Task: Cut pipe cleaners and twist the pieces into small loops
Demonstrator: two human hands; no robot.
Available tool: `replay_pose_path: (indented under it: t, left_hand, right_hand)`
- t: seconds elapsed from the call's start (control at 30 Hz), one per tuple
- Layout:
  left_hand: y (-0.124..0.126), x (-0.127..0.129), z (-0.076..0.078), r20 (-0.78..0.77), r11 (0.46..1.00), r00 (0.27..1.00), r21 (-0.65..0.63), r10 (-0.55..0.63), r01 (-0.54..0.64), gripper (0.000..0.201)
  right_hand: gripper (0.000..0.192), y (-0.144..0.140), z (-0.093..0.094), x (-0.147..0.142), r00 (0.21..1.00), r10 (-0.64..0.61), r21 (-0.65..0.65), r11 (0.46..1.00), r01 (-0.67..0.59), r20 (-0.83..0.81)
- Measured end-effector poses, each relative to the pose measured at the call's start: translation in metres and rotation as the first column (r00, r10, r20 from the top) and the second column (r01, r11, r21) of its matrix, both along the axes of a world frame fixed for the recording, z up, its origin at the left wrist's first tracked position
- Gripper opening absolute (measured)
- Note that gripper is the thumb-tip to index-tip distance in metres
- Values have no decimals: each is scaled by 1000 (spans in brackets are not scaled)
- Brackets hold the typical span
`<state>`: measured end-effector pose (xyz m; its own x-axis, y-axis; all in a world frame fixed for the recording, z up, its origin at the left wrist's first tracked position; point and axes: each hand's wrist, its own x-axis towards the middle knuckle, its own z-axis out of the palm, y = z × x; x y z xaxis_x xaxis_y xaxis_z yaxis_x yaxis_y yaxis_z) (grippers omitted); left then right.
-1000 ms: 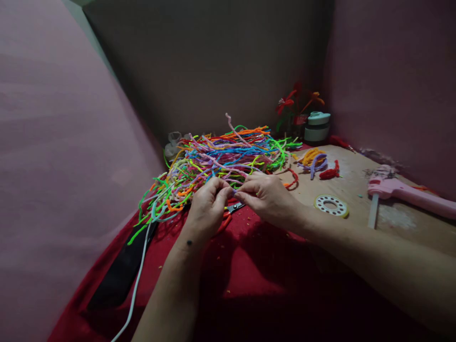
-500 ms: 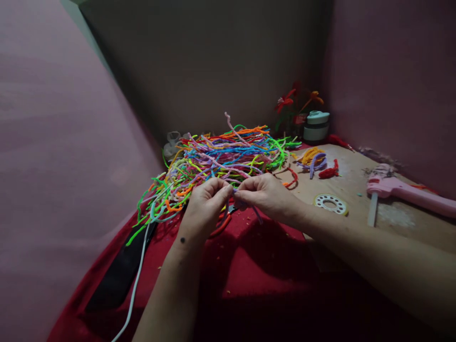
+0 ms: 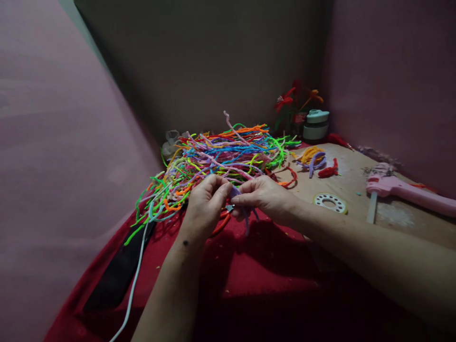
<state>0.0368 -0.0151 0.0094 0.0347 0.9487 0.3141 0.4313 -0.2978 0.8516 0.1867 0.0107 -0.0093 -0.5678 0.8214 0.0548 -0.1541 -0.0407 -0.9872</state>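
Between both hands a purple pipe cleaner [image 3: 235,192] is bent, with two loose ends hanging under the fingers. My left hand [image 3: 210,199] pinches its upper left side, closed between thumb and forefinger. From the right, my right hand [image 3: 256,195] is closed on the same pipe cleaner. Just below the fingers lie pliers with red handles [image 3: 222,225], partly hidden by my left hand. Behind the hands rises a big heap of many-coloured pipe cleaners [image 3: 228,152].
On brown board [image 3: 352,180] at right lie yellow loops [image 3: 310,154], purple loops [image 3: 315,164], a red twisted piece [image 3: 328,170], a white holed ring [image 3: 329,203] and a pink glue gun [image 3: 399,185]. A white cable [image 3: 137,275] crosses a black flat object [image 3: 116,270] at left.
My fingers have shifted on the purple pipe cleaner. More of its bend now shows between them, and a second loose end hangs down below my right hand.
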Motion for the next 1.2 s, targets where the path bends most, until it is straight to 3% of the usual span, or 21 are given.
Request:
replay_pose_path:
  t: [0.07,0.13,0.2,0.3,0.37,0.43,0.5,0.6,0.7,0.77,0.97,1.2]
  left_hand:
    - [-1,-1,2,71,992,996,-106,-55,62,18]
    - [-1,-1,1,39,995,998,-90,-42,45,17]
    - [-1,1,-3,-105,995,993,84,55,-46,15]
    - [-2,7,-9,-309,917,928,392,211,-78,13]
    - [-2,9,-10,-313,897,919,435,237,-83,13]
    - [-1,9,-7,-201,956,966,274,164,-105,13]
    - [0,8,-4,-31,998,998,-3,57,-57,16]
    - [3,5,-1,216,972,976,-231,16,35,21]
    - [6,5,-3,390,959,920,-275,40,75,23]
    - [6,6,-5,427,955,903,-285,49,83,23]
    - [8,3,-6,266,984,963,-177,32,16,23]
    - [10,2,-9,254,982,966,-188,38,11,23]
  right_hand:
    - [23,0,1,0,1000,13,-19,1000,-13,-5]
    - [21,0,0,0,1000,25,-25,999,-25,2]
    - [19,2,-2,-1,999,26,-45,999,-25,24]
    - [23,3,-4,-2,996,-9,-70,997,15,89]
    - [26,3,-4,-2,993,-22,-66,997,30,120]
    - [28,2,-4,-2,992,-1,-57,998,9,128]
    - [28,2,-4,-3,991,39,-56,998,-33,126]
    - [29,1,-7,-4,990,73,-31,997,-69,122]
    - [27,0,-9,-6,991,63,24,997,-67,117]
    - [25,-1,-9,-7,992,44,48,998,-50,121]
    - [32,0,-7,-2,996,80,88,993,-83,38]
    - [35,2,-11,-4,991,82,-58,994,-88,-109]
